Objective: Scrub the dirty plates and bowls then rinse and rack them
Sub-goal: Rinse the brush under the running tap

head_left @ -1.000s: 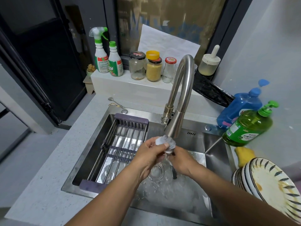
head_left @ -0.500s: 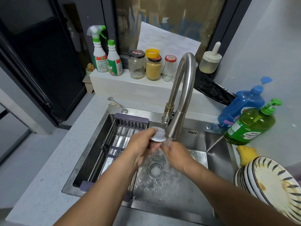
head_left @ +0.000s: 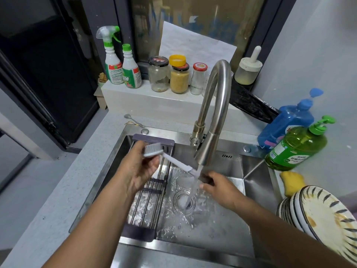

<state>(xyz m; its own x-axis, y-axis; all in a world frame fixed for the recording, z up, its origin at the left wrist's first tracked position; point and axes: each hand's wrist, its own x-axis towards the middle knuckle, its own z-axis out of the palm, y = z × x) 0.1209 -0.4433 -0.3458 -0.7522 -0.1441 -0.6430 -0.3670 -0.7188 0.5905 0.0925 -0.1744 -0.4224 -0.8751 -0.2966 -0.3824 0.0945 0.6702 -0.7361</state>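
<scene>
A dish brush with a grey head and a white neck is held over the steel sink. My left hand grips its head, palm turned up, above the drying rack on the sink's left side. My right hand holds the dark handle end, under the water running from the faucet. A stack of dirty striped plates leans on the counter at the right edge, the top one smeared with brown residue. No bowls are visible.
A green soap bottle, a blue soap bottle and a yellow sponge stand right of the sink. Jars and spray bottles line the back ledge. A spoon lies behind the rack.
My hands have drawn apart: the left carried the brush head up and to the left, away from the stream, while the right stayed low under the running water.
</scene>
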